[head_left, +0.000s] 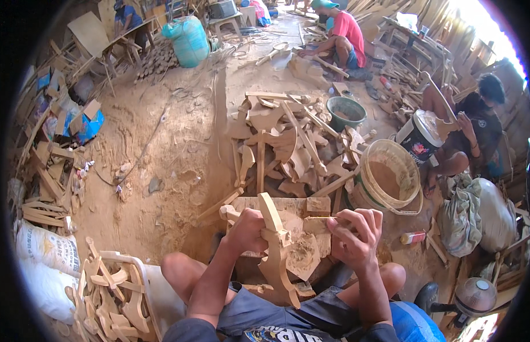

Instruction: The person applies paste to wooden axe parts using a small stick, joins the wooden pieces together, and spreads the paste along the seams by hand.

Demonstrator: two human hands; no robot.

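In front of my lap, my left hand (247,231) is closed around a curved, carved wooden piece (274,263) that stands roughly upright. It has a narrow top, a notched middle and a pointed lower end. To its right, my right hand (359,235) pinches a thin, yellowish stick (317,218) between thumb and forefinger, the other fingers raised. The stick points left toward the wooden piece, with a gap between them. Beneath both hands is a low wooden work block (327,242) bearing a pale mound of dust or paste (302,253).
Ahead lies a heap of cut wooden parts (282,142), with a dark green basin (346,113) behind it. A large dusty bucket (387,176) stands front right. A crate of shaped pieces (114,296) is at my left. Co-workers sit at right (481,122) and far ahead (347,37).
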